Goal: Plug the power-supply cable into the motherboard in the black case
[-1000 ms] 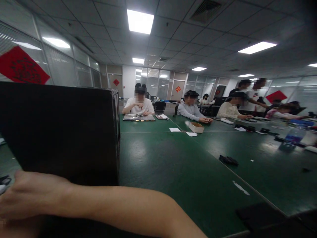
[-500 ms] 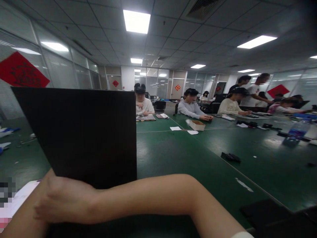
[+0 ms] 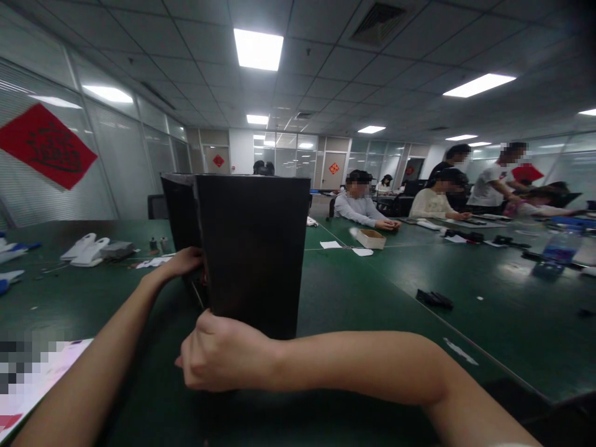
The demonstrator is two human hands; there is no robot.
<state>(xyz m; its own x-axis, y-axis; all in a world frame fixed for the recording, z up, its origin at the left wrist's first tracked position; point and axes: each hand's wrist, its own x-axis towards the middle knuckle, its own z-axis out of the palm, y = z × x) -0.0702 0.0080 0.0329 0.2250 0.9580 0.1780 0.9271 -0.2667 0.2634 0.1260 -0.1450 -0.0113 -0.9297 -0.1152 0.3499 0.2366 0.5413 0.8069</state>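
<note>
Two bare hands are at a tall black case (image 3: pixel 256 254), which stands upright on the near part of the worktop, left of centre. The left hand (image 3: pixel 187 261) is at its left side, fingers partly hidden behind the edge; I cannot tell whether they grip it. The right hand (image 3: pixel 223 354) is just in front of the case's near lower left corner, fingers curled in; whether it holds anything is hidden.

The green worktop (image 3: pixel 354 304) carries a grey block (image 3: pixel 117 250) at left, a small open box (image 3: pixel 370 239) farther off, right of centre, and a black bundle (image 3: pixel 434 299) at right. Seated people line its far right side, under square ceiling lights (image 3: pixel 259 49).

On the left glass wall (image 3: pixel 109 146), a red diamond (image 3: pixel 49 146) bears dark characters that I cannot read. A clear bottle (image 3: pixel 562 248) at right has a blue label, too blurred to read.
</note>
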